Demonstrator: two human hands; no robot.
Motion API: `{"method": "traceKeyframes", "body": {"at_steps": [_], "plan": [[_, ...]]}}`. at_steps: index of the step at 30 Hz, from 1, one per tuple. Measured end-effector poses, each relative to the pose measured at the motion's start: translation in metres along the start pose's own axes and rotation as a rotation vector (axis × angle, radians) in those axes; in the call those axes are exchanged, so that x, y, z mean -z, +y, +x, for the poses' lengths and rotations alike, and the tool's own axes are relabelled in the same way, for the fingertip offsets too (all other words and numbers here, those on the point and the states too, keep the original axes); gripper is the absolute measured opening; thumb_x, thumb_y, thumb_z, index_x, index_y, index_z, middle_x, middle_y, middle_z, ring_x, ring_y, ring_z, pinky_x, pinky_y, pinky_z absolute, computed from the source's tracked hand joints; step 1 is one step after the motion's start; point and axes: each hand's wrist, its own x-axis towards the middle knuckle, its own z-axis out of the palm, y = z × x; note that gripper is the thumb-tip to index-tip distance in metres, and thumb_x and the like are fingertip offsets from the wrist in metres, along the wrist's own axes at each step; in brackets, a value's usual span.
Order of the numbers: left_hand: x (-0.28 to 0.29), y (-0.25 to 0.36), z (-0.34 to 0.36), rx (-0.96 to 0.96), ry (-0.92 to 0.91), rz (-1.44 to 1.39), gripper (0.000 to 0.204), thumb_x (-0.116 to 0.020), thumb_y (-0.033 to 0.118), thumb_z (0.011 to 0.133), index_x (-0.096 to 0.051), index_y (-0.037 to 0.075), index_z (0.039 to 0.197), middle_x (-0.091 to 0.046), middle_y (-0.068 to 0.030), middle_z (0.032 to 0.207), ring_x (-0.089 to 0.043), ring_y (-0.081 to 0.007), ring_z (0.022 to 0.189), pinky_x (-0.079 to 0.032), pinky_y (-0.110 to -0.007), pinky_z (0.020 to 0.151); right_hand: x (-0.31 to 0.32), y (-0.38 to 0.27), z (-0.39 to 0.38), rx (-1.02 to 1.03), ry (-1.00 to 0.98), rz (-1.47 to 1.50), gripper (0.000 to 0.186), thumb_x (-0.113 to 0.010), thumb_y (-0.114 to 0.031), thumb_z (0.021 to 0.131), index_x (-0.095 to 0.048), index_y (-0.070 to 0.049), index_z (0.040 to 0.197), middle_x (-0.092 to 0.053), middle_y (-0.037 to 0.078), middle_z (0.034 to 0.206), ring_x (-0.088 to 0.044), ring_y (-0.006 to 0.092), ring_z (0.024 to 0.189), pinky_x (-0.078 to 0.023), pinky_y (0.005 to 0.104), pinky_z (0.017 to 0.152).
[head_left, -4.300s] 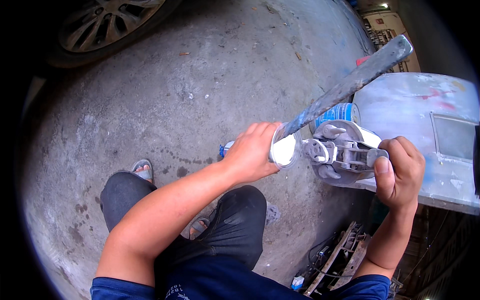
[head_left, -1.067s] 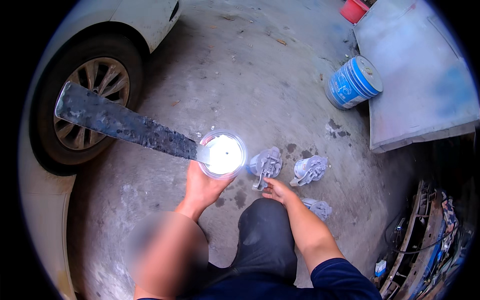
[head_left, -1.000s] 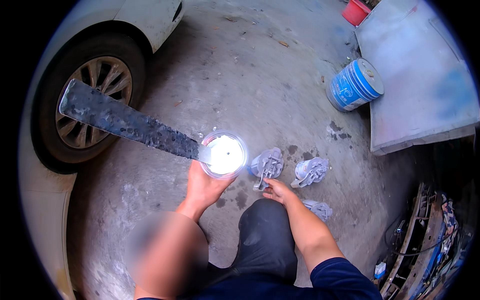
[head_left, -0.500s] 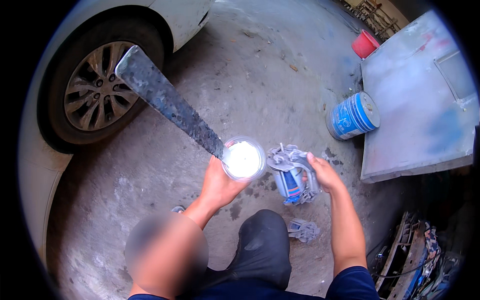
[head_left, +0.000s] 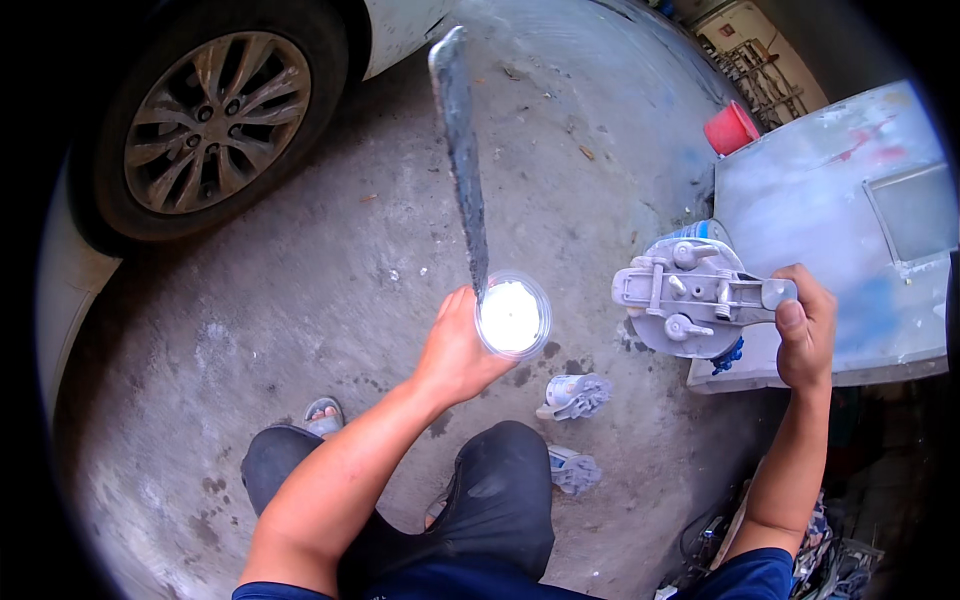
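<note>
My left hand (head_left: pixel 455 345) is closed around a clear plastic cup (head_left: pixel 546 320) of thick white paint (head_left: pixel 511 318). A long, flat, dark-speckled stirring stick (head_left: pixel 461 160) leans out of the cup's left side, pointing away from me. Out to the right, my right hand (head_left: pixel 808 325) grips the handle of a paint can with a pouring lid (head_left: pixel 690 295), caked in grey paint. I see this can from above, so its body is mostly hidden. Two similar lidded cans, one farther (head_left: pixel 578 396) and one nearer (head_left: pixel 575 470), are on the floor by my knee.
A car wheel (head_left: pixel 215 120) is at the far left. At the right, a large paint-stained pale panel (head_left: pixel 830 260) stands beside a partly hidden blue bucket (head_left: pixel 710 229) and a red bucket (head_left: pixel 731 128). Cluttered scrap (head_left: pixel 840 555) is at the lower right, above stained concrete floor (head_left: pixel 380 240).
My right hand has moved right and away from the cup, and its can now shows its lid from above. The stick has swung rightward. A second can on the floor has come into sight.
</note>
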Motion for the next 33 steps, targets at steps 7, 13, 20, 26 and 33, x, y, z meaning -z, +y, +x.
{"method": "traceKeyframes", "body": {"at_steps": [7, 13, 20, 26, 33], "plan": [[0.002, 0.004, -0.003, -0.006, -0.024, -0.011, 0.069, -0.080, 0.020, 0.068, -0.050, 0.001, 0.127, -0.055, -0.0202, 0.123, -0.050, -0.0382, 0.119, -0.043, -0.043, 0.102, -0.007, -0.039, 0.016, 0.163, -0.020, 0.001, 0.057, -0.055, -0.053, 0.087, -0.058, 0.003, 0.077, -0.053, 0.010, 0.066, -0.051, 0.0192, 0.060, -0.039, 0.0306, 0.054], [0.005, 0.006, -0.002, -0.016, -0.039, -0.039, 0.078, -0.082, 0.020, 0.067, -0.045, 0.000, 0.133, -0.053, -0.0202, 0.128, -0.048, -0.0383, 0.123, -0.042, -0.044, 0.103, -0.012, -0.052, 0.023, 0.229, -0.062, -0.054, 0.048, -0.055, -0.045, 0.085, -0.058, 0.003, 0.077, -0.053, 0.012, 0.066, -0.052, 0.0238, 0.058, -0.040, 0.0323, 0.053], [0.003, 0.005, -0.001, -0.051, 0.008, -0.057, 0.079, -0.082, 0.022, 0.068, -0.044, 0.000, 0.134, -0.053, -0.0203, 0.129, -0.048, -0.0381, 0.124, -0.042, -0.044, 0.104, -0.012, -0.058, 0.030, 0.270, -0.054, -0.120, 0.046, -0.051, -0.042, 0.086, -0.058, 0.003, 0.076, -0.050, 0.012, 0.064, -0.049, 0.0249, 0.055, -0.037, 0.0342, 0.051], [0.005, 0.008, -0.001, -0.032, -0.012, -0.080, 0.080, -0.081, 0.025, 0.069, -0.044, -0.001, 0.135, -0.053, -0.0205, 0.129, -0.048, -0.0379, 0.123, -0.042, -0.044, 0.104, -0.015, -0.062, 0.032, 0.279, -0.063, -0.131, 0.046, -0.050, -0.042, 0.086, -0.058, 0.002, 0.076, -0.050, 0.012, 0.064, -0.050, 0.0251, 0.055, -0.037, 0.0341, 0.051], [0.004, 0.006, 0.000, -0.031, -0.022, -0.079, 0.078, -0.080, 0.026, 0.071, -0.045, -0.003, 0.134, -0.054, -0.0210, 0.128, -0.049, -0.0379, 0.122, -0.042, -0.044, 0.104, -0.015, -0.063, 0.036, 0.298, -0.075, -0.128, 0.046, -0.050, -0.042, 0.087, -0.058, 0.002, 0.075, -0.050, 0.011, 0.064, -0.051, 0.0253, 0.055, -0.038, 0.0341, 0.051]]}}
